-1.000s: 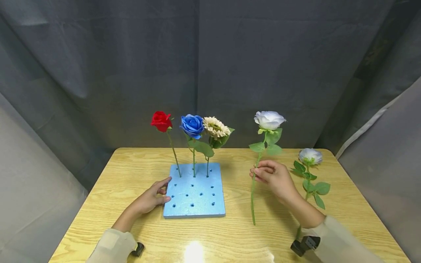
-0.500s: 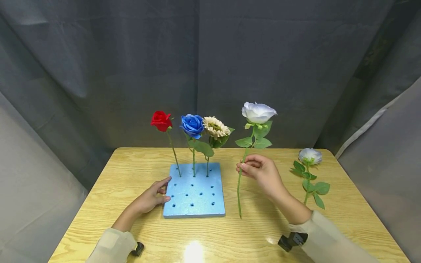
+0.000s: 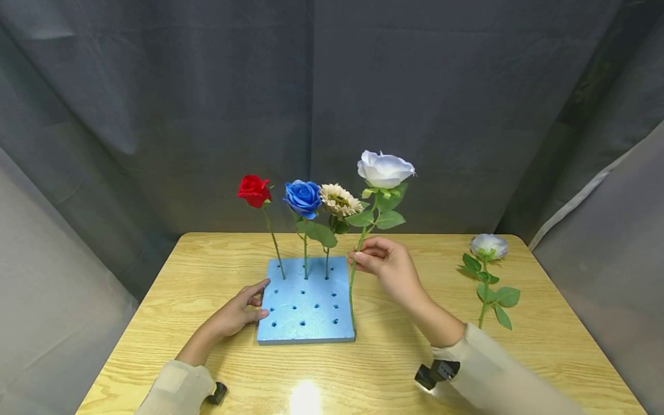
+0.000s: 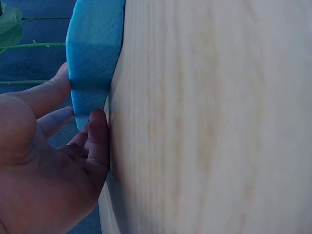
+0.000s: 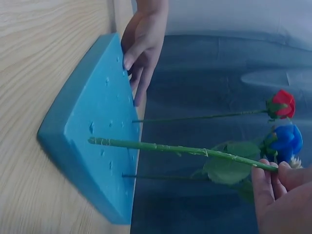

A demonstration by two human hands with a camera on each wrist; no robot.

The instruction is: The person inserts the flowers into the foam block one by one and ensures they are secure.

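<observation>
My right hand point(image 3: 391, 271) pinches the green stem point(image 5: 180, 150) of a white artificial rose point(image 3: 385, 170), held upright with its lower end over the right edge of a blue foam block point(image 3: 295, 317). In the right wrist view the stem's tip hangs in front of the block's holed face. My left hand point(image 3: 236, 311) holds the block's left edge between thumb and fingers. Three flowers stand in the block's far holes: a red rose point(image 3: 254, 191), a blue rose point(image 3: 303, 199) and a cream daisy-like flower point(image 3: 340, 200).
Another white rose point(image 3: 489, 246) with leaves lies on the right side of the wooden table point(image 3: 223, 374). Several small holes dot the block's top. Grey curtains point(image 3: 415, 86) hang behind and beside the table.
My right hand has carried the white rose leftward and slightly up, from right of the block to its right edge. My left hand and the block have stayed in place.
</observation>
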